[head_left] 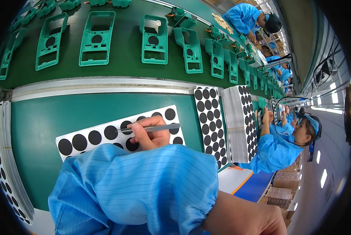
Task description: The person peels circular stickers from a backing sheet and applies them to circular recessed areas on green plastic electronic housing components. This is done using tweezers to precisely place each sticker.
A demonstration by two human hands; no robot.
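My right hand (pixel 151 132) is closed round a pair of grey metal tweezers (pixel 160 127), with their tips pointing left. The tips rest over a white sheet (pixel 116 120) carrying rows of round black stickers (pixel 94 137). Whether the tips pinch a sticker, I cannot tell. My left arm, in a blue sleeve (pixel 144 176), crosses in front and covers the sheet's near part and my right wrist. At the lower right, my left hand (pixel 267 221) is cut off by the picture's edge and its fingers are hidden.
Green plastic housings (pixel 97 39), several with a black disc, stand in a row on the dark green belt (pixel 124 51) beyond a metal rail (pixel 105 85). Sticker sheet stacks (pixel 238 125) lie right and left (pixel 5 156). A co-worker in blue (pixel 269 150) sits at right.
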